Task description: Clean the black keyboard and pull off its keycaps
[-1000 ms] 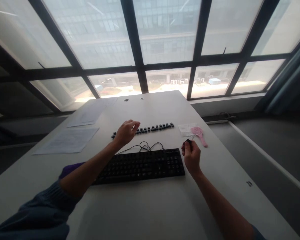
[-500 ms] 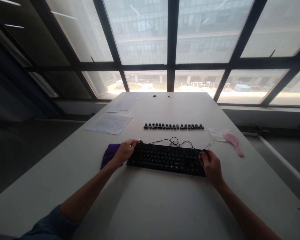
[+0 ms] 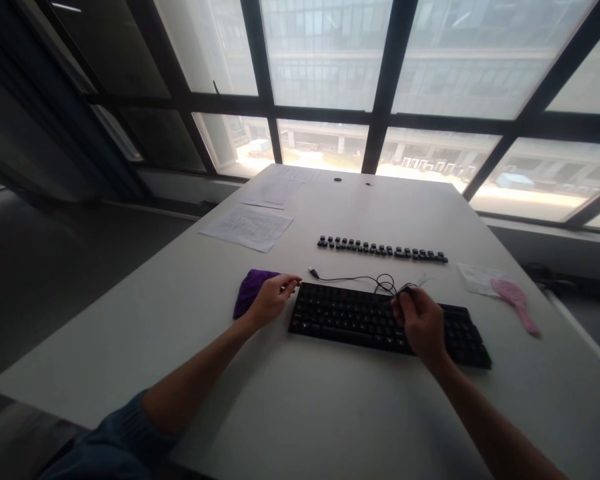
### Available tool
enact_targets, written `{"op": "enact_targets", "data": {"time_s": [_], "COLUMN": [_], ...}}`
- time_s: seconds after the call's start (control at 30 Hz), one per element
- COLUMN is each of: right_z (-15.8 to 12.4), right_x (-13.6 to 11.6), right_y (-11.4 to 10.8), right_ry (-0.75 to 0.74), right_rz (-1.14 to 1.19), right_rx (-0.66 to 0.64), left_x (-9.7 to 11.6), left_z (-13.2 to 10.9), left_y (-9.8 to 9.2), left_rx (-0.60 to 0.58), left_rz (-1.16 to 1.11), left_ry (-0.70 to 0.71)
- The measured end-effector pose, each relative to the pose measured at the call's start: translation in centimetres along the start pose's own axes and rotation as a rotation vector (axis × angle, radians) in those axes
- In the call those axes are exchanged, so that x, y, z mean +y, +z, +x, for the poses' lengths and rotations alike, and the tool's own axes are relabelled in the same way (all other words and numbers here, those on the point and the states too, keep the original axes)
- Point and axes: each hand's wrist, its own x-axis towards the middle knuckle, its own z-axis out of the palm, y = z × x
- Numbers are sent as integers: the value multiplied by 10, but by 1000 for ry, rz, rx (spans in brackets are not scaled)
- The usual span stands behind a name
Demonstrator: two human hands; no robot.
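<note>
A black keyboard (image 3: 350, 317) lies on the white table in front of me. At its upper left corner is my left hand (image 3: 275, 300), thumb and fingers pinched together; anything between the tips is too small to make out. My right hand (image 3: 423, 327) is over the keyboard, left of the number pad, closed on a keycap puller (image 3: 408, 288) with a dark handle and thin wire prongs pointing away. Behind the keyboard runs its black cable (image 3: 353, 278), loosely coiled, with the USB plug (image 3: 313, 273) resting on the table.
Loose black keycaps (image 3: 380, 249) form rows beyond the keyboard. A purple cloth (image 3: 253, 290) lies by my left hand. At the right are a clear plastic bag (image 3: 473, 277) and a pink hairbrush (image 3: 515, 303). Printed papers (image 3: 250, 228) lie at the back left.
The view has swung, shifting the table's things rightward. Relative to the keyboard, my right hand has moved left from its right end, still holding the puller. The USB plug now shows clear of my left hand.
</note>
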Motion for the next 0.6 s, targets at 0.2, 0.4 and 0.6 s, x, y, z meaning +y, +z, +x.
{"op": "enact_targets", "data": {"time_s": [0.2,0.4,0.6], "right_z": [7,11,9], "right_x": [-27,-15,-9], "right_y": [121,157,156], "right_ry": [-65,-31,20], "right_rz": [166,124,84], "right_rx": [-234,-182,-194], "left_x": [-2,-5,-3], "left_z": [-7,-11,-12], "left_y": [-1,-1,2], "left_rx": [-23,-125,-134], "left_rz": [-49,-70,-70], "left_ry": [28,97,56]}}
